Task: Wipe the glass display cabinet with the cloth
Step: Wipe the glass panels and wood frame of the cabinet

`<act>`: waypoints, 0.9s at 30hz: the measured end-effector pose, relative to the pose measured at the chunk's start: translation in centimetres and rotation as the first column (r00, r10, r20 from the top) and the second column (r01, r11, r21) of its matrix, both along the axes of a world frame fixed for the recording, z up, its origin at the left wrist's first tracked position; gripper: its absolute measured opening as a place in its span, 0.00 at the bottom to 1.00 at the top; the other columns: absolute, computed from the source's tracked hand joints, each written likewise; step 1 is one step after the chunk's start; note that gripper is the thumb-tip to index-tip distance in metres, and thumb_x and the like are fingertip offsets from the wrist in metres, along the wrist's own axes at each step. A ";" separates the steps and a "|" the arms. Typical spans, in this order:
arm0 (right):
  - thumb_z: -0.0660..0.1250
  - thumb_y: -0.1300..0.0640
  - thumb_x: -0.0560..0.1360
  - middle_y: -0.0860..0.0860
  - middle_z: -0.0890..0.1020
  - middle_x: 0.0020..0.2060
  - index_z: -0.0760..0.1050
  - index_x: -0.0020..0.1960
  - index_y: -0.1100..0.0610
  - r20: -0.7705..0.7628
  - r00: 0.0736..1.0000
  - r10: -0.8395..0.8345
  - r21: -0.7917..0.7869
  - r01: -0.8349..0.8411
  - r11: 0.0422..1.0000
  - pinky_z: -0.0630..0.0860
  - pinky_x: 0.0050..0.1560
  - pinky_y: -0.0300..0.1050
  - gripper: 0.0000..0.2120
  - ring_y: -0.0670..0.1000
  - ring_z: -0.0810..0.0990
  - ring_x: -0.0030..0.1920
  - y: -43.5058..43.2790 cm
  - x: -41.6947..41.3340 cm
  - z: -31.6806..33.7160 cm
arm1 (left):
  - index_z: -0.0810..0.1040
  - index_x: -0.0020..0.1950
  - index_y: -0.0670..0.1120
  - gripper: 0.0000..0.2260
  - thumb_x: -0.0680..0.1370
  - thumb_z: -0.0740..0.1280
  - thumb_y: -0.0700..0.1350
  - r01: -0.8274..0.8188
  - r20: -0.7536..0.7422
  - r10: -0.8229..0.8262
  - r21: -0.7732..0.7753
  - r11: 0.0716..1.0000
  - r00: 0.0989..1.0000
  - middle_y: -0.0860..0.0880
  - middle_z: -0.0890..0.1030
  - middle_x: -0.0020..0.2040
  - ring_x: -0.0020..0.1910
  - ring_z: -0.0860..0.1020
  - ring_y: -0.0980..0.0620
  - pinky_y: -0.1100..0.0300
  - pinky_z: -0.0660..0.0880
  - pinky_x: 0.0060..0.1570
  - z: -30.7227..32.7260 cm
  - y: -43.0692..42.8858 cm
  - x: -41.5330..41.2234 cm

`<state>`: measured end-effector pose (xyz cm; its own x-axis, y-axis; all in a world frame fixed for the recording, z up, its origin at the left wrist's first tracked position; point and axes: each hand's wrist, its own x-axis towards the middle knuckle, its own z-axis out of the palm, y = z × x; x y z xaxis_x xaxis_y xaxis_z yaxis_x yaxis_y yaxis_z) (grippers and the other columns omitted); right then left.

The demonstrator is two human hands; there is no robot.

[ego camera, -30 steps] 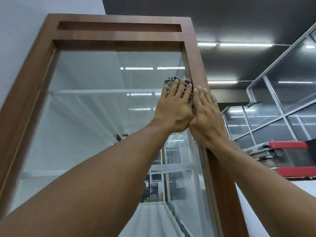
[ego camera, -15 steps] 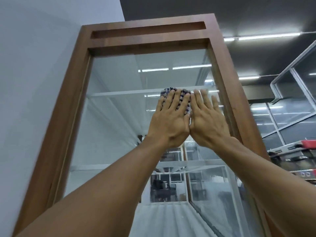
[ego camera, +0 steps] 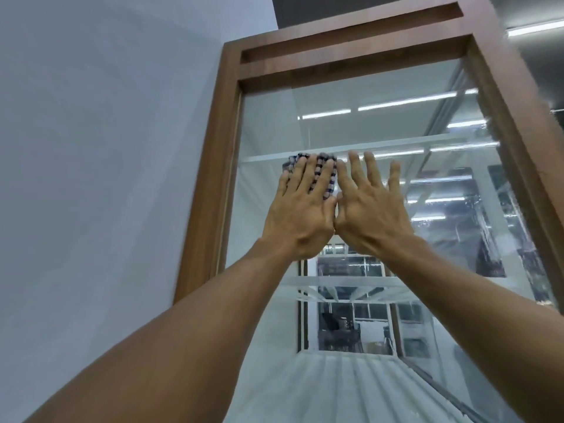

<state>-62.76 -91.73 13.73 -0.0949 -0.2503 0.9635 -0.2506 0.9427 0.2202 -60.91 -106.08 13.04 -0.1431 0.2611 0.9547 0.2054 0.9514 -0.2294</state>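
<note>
The left hand [ego camera: 300, 218] lies flat against the cabinet [ego camera: 213, 184] front, its fingers straight and slightly apart, pressing a blue-and-white checked cloth [ego camera: 319, 170] onto the glass [ego camera: 335, 87]. Nothing is curled round the cloth; it is held only by the press of the palm and fingers. Most of it is hidden under that hand, with its folded edge showing above the fingertips and strips of it between the fingers. It sits on the upper half of the pane, left of the middle, level with a glass shelf [ego camera: 427, 143] inside the cabinet.

The right hand [ego camera: 372, 209] is just beside the left, the two touching at the thumbs. Its fingers are spread and straight, flat toward the glass, holding nothing — whether any of the cloth lies under it cannot be told.

Both forearms rise from the bottom corners and cover much of the lower pane. Between them a second shelf [ego camera: 351, 282] shows, and behind it dark, blurred shapes seen through the cabinet.

The brown wooden frame surrounds the pane, with a recessed panel across its top. A plain pale wall [ego camera: 106, 148] stands close on the left, touching or nearly touching the frame. Strip lights [ego camera: 534, 27] run along the dark ceiling at the upper right, and their bright lines are mirrored in the glass.
</note>
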 end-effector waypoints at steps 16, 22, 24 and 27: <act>0.33 0.41 0.79 0.55 0.37 0.82 0.36 0.83 0.51 0.013 1.000 -0.014 0.081 0.013 0.997 0.35 0.77 0.71 0.34 0.55 0.34 0.81 -2.8 -0.3 -2.1 | 0.38 0.84 0.49 0.31 0.82 0.42 0.55 -0.033 -0.039 0.043 0.220 0.975 0.998 0.47 0.38 0.84 0.82 0.35 0.51 0.53 0.30 0.79 -4.0 -5.1 0.1; 0.35 0.42 0.80 0.55 0.40 0.82 0.40 0.83 0.47 0.002 1.000 0.023 -0.039 -0.023 0.999 0.33 0.79 0.63 0.32 0.54 0.37 0.82 2.6 -0.3 -2.2 | 0.40 0.84 0.51 0.30 0.82 0.43 0.56 -0.003 -0.038 0.007 0.119 0.993 0.999 0.48 0.39 0.85 0.83 0.36 0.51 0.49 0.35 0.81 -1.0 0.3 -0.3; 0.36 0.42 0.81 0.55 0.40 0.82 0.41 0.83 0.47 0.018 0.999 0.028 -0.051 -0.027 0.998 0.34 0.80 0.61 0.32 0.54 0.37 0.82 4.9 -0.1 -2.3 | 0.40 0.84 0.50 0.30 0.83 0.43 0.55 0.016 -0.049 -0.009 0.152 0.988 0.999 0.47 0.40 0.85 0.83 0.36 0.50 0.48 0.36 0.81 -0.9 3.0 -0.7; 0.37 0.42 0.82 0.56 0.41 0.83 0.42 0.83 0.48 0.011 1.000 0.000 -0.049 0.000 0.999 0.36 0.81 0.60 0.31 0.54 0.38 0.82 7.8 -0.1 -2.4 | 0.41 0.84 0.50 0.29 0.84 0.43 0.55 0.023 -0.042 -0.028 -0.124 0.992 0.999 0.47 0.39 0.84 0.82 0.35 0.51 0.49 0.34 0.81 -2.4 6.0 -1.4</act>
